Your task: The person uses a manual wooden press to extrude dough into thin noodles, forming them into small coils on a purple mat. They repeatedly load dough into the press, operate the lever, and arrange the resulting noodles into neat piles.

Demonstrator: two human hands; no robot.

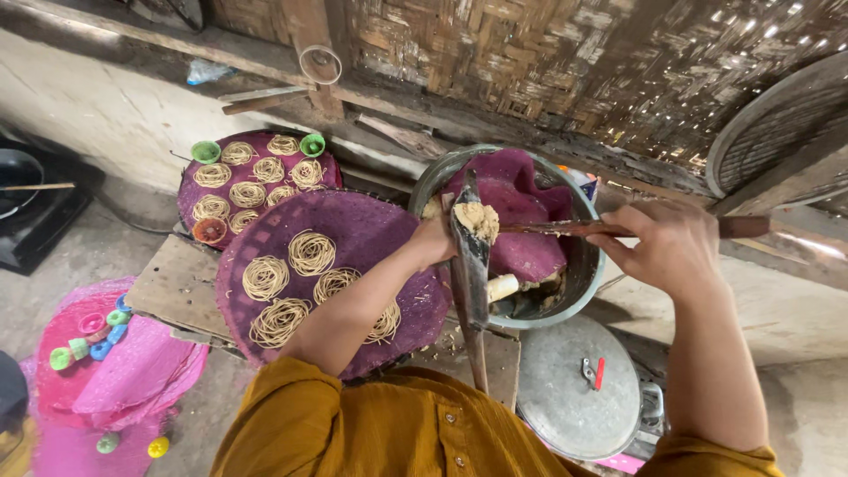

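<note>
My left hand (435,240) is closed around the top of a dark upright press tool (471,265) packed with a lump of beige dough (478,219). My right hand (664,243) grips a long wooden-handled blade (565,228) whose tip touches that dough. Behind the tool stands a metal basin (587,276) lined with a purple cloth (521,212) and holding more dough. To the left, under my left forearm, lies a round purple tray (353,221) with several coils of thin noodles (311,253).
A second purple tray (190,190) of noodle coils with small coloured cups sits farther left. A metal pot lid (565,397) lies below the basin. Pink trays (115,371) are stacked at lower left, a black pan (18,177) at far left, woven bamboo wall behind.
</note>
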